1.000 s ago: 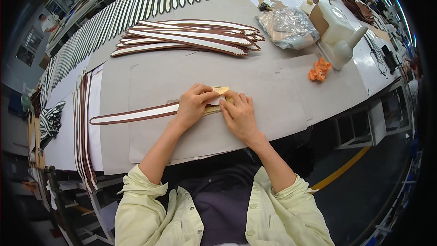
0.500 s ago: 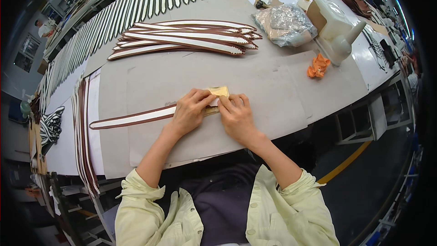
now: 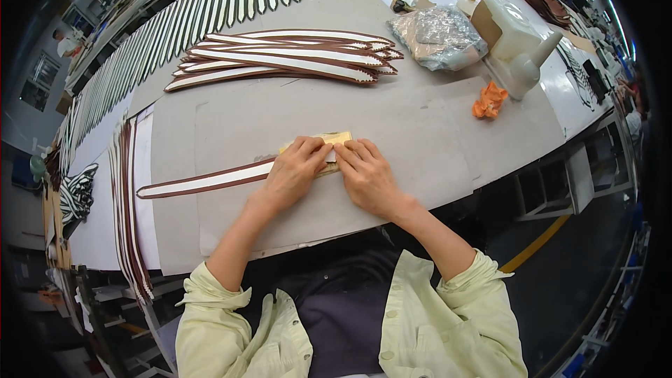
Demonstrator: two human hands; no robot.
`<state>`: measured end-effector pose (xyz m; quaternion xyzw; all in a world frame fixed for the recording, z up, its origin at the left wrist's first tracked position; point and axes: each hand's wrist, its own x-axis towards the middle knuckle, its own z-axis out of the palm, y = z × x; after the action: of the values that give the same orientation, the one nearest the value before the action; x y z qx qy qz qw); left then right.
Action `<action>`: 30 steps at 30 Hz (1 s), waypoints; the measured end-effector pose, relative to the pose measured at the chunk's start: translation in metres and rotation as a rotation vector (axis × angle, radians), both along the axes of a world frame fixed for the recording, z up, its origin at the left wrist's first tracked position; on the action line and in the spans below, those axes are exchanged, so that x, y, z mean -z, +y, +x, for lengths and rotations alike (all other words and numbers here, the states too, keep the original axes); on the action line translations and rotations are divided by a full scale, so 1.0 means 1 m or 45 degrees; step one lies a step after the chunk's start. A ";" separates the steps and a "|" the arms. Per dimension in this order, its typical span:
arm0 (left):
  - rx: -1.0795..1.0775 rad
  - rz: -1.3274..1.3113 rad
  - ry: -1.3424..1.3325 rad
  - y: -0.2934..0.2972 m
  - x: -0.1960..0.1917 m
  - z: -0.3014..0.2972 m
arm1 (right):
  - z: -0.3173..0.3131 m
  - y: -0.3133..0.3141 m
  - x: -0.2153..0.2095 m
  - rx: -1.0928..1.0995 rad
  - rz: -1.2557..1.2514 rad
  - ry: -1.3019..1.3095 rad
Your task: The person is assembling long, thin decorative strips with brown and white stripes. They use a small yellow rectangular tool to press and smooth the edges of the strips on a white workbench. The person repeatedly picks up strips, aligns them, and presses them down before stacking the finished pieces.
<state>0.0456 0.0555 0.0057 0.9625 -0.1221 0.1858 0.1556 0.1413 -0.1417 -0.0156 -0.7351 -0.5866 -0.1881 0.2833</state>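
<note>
A brown-edged white strap (image 3: 203,185) lies across the grey board, its pointed end to the left. Its right end runs under my fingers, over a small yellow block (image 3: 339,138). My left hand (image 3: 296,168) is closed, its bent fingertips pressing the strap against the block. Close beside it, my right hand (image 3: 367,177) is closed too, with thumb and fingers pinched at the strap's white end. The fingertips of both hands nearly meet, and they hide most of the block and the strap's end.
Beyond my hands lies a pile of similar straps (image 3: 287,59). More brown straps (image 3: 126,203) hang over the table's left edge. A plastic-wrapped bundle (image 3: 441,38), a cut white jug (image 3: 511,49) and an orange crumpled piece (image 3: 489,101) stand at the right. Rows of dark-edged strips (image 3: 231,0) line the back.
My right hand has shifted slightly, its fingers now drawn in closer to the left hand at the strap's end. The strap and block stay in about the same place.
</note>
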 end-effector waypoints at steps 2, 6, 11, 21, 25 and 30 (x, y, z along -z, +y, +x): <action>-0.011 0.086 -0.041 -0.003 0.004 0.000 | 0.001 0.001 0.001 -0.011 0.033 0.049; -0.044 0.128 -0.055 -0.008 0.002 -0.002 | 0.003 0.002 -0.001 -0.074 0.057 0.060; -0.166 0.037 -0.096 -0.016 0.006 -0.008 | 0.007 0.007 0.001 -0.122 -0.054 0.015; -0.237 0.078 -0.212 -0.020 0.013 -0.007 | 0.006 0.010 0.001 -0.169 -0.030 0.084; -0.317 0.025 -0.231 -0.021 0.017 -0.013 | 0.006 0.012 0.001 -0.166 -0.024 0.087; -0.321 0.025 -0.233 -0.022 0.013 -0.013 | 0.011 0.015 -0.001 -0.217 -0.020 0.069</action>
<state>0.0325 0.0331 -0.0069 0.9507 -0.0159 0.2896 0.1099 0.1523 -0.1263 -0.0147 -0.6894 -0.6406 -0.1387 0.3083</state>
